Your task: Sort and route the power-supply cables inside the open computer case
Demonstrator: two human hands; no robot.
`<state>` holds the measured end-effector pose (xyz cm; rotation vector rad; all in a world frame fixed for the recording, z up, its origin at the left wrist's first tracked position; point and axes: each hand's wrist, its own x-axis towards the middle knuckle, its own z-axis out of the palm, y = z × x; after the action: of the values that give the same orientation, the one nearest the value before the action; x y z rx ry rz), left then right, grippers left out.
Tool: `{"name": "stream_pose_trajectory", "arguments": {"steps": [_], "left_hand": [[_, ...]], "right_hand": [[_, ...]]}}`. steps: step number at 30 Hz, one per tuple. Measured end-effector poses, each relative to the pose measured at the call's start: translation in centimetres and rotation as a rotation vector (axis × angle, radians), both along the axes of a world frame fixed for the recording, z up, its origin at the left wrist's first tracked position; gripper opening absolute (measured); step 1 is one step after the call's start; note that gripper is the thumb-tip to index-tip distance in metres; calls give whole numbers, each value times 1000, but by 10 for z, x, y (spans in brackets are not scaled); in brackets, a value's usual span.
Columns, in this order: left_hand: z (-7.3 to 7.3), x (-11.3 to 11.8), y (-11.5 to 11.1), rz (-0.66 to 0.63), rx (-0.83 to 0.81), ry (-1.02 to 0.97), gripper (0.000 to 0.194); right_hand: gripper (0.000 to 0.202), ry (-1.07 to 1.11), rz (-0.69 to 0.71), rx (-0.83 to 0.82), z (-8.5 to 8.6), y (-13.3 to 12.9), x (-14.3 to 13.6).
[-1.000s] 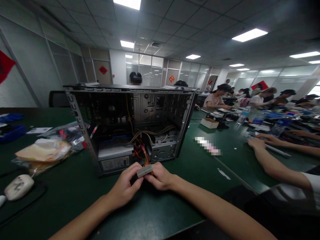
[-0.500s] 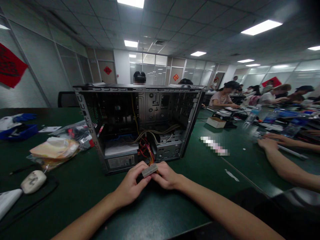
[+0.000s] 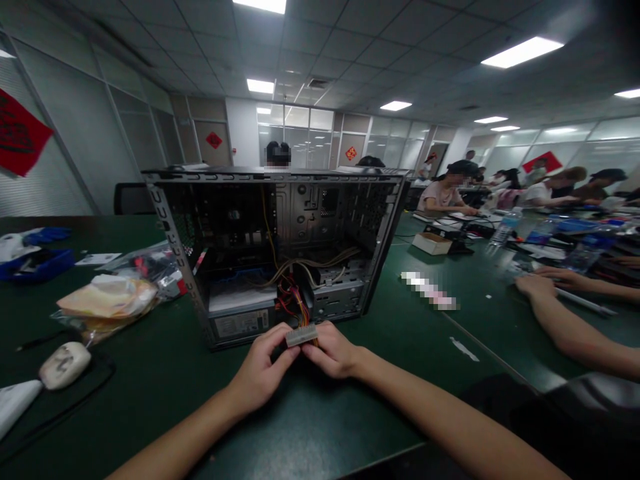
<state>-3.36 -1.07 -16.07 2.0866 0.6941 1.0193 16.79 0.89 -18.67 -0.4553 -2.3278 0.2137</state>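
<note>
Between my two hands is a pale, wide multi-pin power connector (image 3: pixel 302 335), its pin face tipped up toward me. My left hand (image 3: pixel 265 367) pinches its left end between thumb and fingers. At the other end, my right hand (image 3: pixel 334 349) is closed round the connector and its wires. A bundle of red, yellow and orange wires (image 3: pixel 300 308) runs from it back into an open computer case (image 3: pixel 175 233). Inside the case, a power supply (image 3: pixel 243 324) sits at the lower left and a metal drive bay (image 3: pixel 338 303) at the lower right.
Left of the case lie a plastic bag with yellow packaging (image 3: pixel 105 297), a white mouse-like device (image 3: pixel 65 365) with a cable, and a blue tray (image 3: pixel 37 265). To the right are a small box (image 3: pixel 432 243), water bottles (image 3: pixel 505 230) and another person's hands (image 3: pixel 543 283).
The connector has turned slightly between my fingers, its right end a little higher and its face more level. Both hands stay in almost the same place.
</note>
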Motion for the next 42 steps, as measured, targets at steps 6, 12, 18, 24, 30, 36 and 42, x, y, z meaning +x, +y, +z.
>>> {"name": "stream_pose_trajectory", "arguments": {"steps": [6,12,18,24,30,36,42], "left_hand": [[-2,1,-1,45,-18,-10,22],[-12,0,3,53,-16,-29,26],[-12,-1,6,-26,-56,-15,30],[-15,4,2,11,-125,-73,31],[-17,3,5,-28,-214,-120,38],[-14,3,5,-45,-291,-123,42],[-12,4,3,-34,-300,-113,42]], "right_hand": [[30,8,-41,9,-4,2,0],[30,29,-27,18,-1,1,0],[29,42,-44,41,1,1,0],[33,93,-21,28,3,2,4],[34,92,-20,41,5,2,3],[34,91,-20,51,3,3,3],[34,67,-16,55,0,6,7]]}}
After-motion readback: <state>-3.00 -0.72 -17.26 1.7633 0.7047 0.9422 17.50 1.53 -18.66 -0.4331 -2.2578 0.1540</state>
